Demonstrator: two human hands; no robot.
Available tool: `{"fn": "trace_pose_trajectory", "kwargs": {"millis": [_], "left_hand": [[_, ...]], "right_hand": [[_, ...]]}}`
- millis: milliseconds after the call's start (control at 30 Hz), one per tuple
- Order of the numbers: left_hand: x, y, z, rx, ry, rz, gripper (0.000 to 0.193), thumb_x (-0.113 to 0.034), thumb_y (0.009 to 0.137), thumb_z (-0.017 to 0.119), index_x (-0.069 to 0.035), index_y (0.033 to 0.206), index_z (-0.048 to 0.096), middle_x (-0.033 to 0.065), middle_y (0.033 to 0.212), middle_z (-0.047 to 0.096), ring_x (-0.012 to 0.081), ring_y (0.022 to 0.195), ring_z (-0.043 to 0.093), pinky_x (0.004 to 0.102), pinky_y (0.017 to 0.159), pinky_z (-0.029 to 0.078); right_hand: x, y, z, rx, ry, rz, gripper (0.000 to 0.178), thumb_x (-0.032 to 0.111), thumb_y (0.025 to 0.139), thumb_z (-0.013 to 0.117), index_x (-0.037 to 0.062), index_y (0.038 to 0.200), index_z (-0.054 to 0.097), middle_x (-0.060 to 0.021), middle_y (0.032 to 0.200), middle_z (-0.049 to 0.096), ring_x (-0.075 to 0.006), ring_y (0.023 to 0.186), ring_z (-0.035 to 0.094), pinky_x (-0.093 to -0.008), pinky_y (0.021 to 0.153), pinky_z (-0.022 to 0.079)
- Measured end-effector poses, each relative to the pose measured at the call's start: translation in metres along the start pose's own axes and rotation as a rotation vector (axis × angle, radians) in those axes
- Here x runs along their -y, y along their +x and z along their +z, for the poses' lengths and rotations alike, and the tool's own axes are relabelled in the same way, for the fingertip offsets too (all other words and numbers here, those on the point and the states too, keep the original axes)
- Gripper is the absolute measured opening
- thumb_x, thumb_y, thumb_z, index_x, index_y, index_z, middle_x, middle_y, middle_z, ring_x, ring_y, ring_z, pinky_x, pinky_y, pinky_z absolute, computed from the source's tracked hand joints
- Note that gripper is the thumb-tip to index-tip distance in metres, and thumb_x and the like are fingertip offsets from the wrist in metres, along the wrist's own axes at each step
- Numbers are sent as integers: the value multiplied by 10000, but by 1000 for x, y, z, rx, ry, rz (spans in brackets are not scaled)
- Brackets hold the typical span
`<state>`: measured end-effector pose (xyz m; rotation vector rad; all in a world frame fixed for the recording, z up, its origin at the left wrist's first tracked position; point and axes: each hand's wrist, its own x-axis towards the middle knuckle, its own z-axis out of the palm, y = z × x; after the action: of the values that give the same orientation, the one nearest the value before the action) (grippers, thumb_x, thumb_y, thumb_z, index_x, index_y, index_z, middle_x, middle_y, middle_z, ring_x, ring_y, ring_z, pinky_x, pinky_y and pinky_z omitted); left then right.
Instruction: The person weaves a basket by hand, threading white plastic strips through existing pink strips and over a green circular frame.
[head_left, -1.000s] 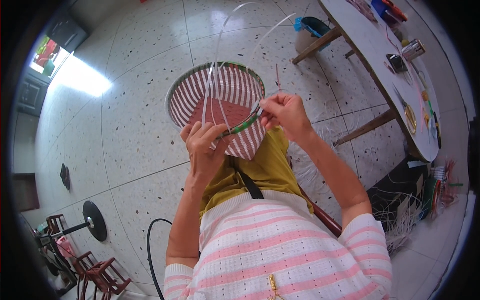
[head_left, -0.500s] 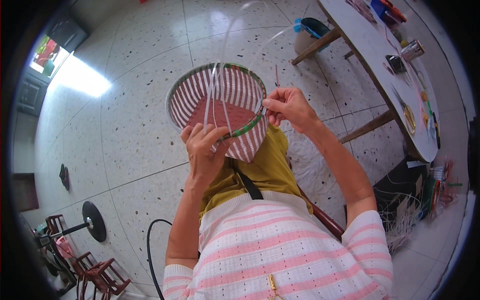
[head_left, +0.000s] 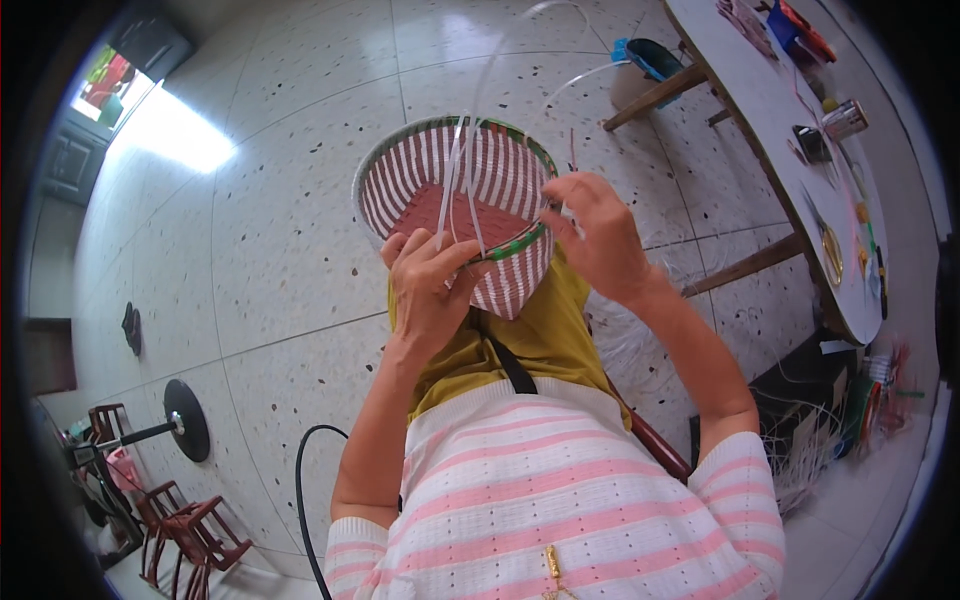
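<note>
A woven basket (head_left: 512,278) with brown-and-white striped walls and a reddish base rests tilted on my lap, its mouth facing up. Green binding wraps part of its rim (head_left: 515,244). My left hand (head_left: 428,285) grips the near rim, fingers over the edge. Pale plastic strips (head_left: 449,185) rise across the opening from beside those fingers, and one long strip loops up past the far side. At the right rim is my right hand (head_left: 607,240), its fingers curled and slightly blurred, thumb and forefinger close to the edge. What they pinch is too small to make out.
A white table (head_left: 780,150) at the right carries gold-handled scissors (head_left: 831,255), a can and small tools. Under its far end stands a bin (head_left: 635,85) with a blue liner. Loose pale strips (head_left: 800,435) lie by a dark box. Small wooden chairs (head_left: 205,530) stand lower left.
My right hand has turned and its fingers have shifted from their pinch at the rim, now blurred. My left hand keeps its hold. The whole view has shifted slightly.
</note>
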<state>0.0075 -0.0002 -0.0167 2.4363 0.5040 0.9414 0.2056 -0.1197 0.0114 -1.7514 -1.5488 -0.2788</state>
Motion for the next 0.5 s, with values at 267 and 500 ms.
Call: {"fn": "trace_pose_trajectory", "kwargs": {"millis": [267,500], "left_hand": [[1,-2,0,41,17,18,151,-147,754,757,-120,893,706,13,742,565,217,771,528,389,803,332],[1,-4,3,45,65,51,158,-150,771,742,-114,917,695,12,744,562,217,790,533,392,792,322]], "right_hand": [[14,-22,20,122,-109,-278,316,107,754,710,1,1052,695,-126,1076,693,-295,1061,650,-427,973,474],[5,-23,25,131,-131,-345,266,91,774,635,-8,1011,702,-141,1039,701,-298,1051,658,-426,952,483]]}}
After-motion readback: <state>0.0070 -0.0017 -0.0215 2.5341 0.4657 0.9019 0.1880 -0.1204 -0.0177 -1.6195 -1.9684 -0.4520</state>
